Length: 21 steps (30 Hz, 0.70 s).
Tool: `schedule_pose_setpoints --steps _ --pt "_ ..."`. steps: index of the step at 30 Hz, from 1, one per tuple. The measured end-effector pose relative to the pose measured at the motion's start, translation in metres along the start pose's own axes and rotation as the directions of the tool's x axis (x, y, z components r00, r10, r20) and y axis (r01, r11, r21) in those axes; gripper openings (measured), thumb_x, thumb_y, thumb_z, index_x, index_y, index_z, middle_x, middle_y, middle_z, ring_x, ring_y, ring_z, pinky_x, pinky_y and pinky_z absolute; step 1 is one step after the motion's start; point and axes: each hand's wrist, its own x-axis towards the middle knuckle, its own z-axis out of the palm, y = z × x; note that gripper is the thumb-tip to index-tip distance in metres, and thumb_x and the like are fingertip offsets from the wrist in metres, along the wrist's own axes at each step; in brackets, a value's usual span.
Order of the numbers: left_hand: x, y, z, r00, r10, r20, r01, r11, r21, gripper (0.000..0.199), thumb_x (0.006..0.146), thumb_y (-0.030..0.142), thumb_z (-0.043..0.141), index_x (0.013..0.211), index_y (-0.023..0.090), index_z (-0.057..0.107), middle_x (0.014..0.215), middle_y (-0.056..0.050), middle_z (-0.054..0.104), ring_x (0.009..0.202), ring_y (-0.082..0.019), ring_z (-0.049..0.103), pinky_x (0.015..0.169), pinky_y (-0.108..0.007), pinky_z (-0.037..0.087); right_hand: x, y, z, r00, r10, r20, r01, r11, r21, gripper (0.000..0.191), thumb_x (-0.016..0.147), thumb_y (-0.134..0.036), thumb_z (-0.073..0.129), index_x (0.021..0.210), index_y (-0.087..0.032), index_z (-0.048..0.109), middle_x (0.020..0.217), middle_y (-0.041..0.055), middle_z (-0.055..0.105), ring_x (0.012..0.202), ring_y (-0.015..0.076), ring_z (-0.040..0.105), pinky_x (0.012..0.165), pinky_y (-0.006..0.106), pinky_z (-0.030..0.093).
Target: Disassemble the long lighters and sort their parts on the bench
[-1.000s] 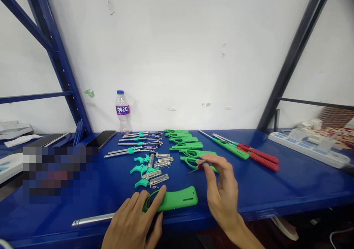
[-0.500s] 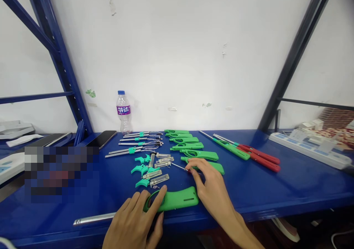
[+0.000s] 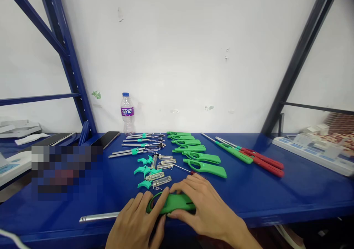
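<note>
A green lighter body (image 3: 177,202) with a long metal tube (image 3: 99,217) pointing left lies at the front edge of the blue table. My left hand (image 3: 136,219) grips it around the trigger opening, with the thumb on the near side. My right hand (image 3: 203,206) closes on its right part, fingers over the top and thumb at the near edge. Just beyond my right hand lies a screwdriver with a thin shaft (image 3: 182,168), its red handle partly hidden. Turquoise triggers (image 3: 144,184) and clear fuel tanks (image 3: 162,181) are scattered behind my left hand.
Several green shells (image 3: 206,168) form a column at the centre back, beside metal tubes with wires (image 3: 127,152). Farther right are a green lighter (image 3: 235,152) and red lighters (image 3: 265,165). A bottle (image 3: 128,116), a phone (image 3: 109,140) and a power strip (image 3: 312,157) stand or lie farther out.
My right hand has left the screwdriver and come down and left onto the green lighter body. The view has shifted slightly. My left hand keeps its grip.
</note>
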Motion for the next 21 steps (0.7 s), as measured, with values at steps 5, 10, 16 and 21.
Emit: schedule_pose_setpoints --steps 5,10,16,21 --pt "-0.001 0.002 0.003 1.0 -0.026 0.006 0.026 0.999 -0.018 0.049 0.099 0.03 0.042 0.146 0.02 0.053 0.102 -0.005 0.073 0.088 -0.021 0.069 0.082 -0.034 0.049 0.001 0.002 0.0 1.0 0.003 -0.008 -0.004 1.0 -0.029 0.028 0.099 -0.046 0.069 0.122 -0.03 0.065 0.112 0.0002 0.068 0.109 0.0235 0.062 0.112 0.041 0.032" --pt "-0.009 0.002 0.006 0.993 -0.12 -0.005 0.12 0.993 -0.003 0.043 0.096 0.029 0.049 0.136 0.015 0.057 0.105 -0.008 0.074 0.092 -0.026 0.068 0.089 -0.042 0.047 0.005 0.005 -0.001 0.986 -0.005 -0.169 -0.005 0.998 -0.055 0.026 0.102 -0.042 0.062 0.089 -0.022 0.069 0.079 -0.001 0.064 0.074 0.0179 0.058 0.077 0.032 0.039" --pt "-0.016 -0.004 0.01 0.994 -0.089 0.056 0.092 0.995 -0.04 0.026 0.092 0.027 0.054 0.116 0.019 0.06 0.102 -0.006 0.076 0.095 -0.027 0.07 0.087 -0.042 0.052 0.005 0.014 0.005 0.929 0.004 -0.37 -0.054 0.991 -0.124 0.049 0.108 -0.03 0.044 0.06 -0.019 0.041 0.058 -0.0022 0.046 0.056 0.0126 0.042 0.059 0.031 0.023" --pt "-0.018 -0.005 0.013 0.995 -0.08 0.061 0.083 0.995 -0.056 0.028 0.092 0.027 0.051 0.118 0.017 0.057 0.099 -0.006 0.077 0.092 -0.025 0.074 0.085 -0.04 0.058 0.002 0.013 0.008 0.927 -0.041 -0.373 -0.016 0.989 -0.148 0.047 0.107 -0.025 0.045 0.061 -0.018 0.04 0.058 -0.0028 0.045 0.055 0.0112 0.041 0.058 0.03 0.023"
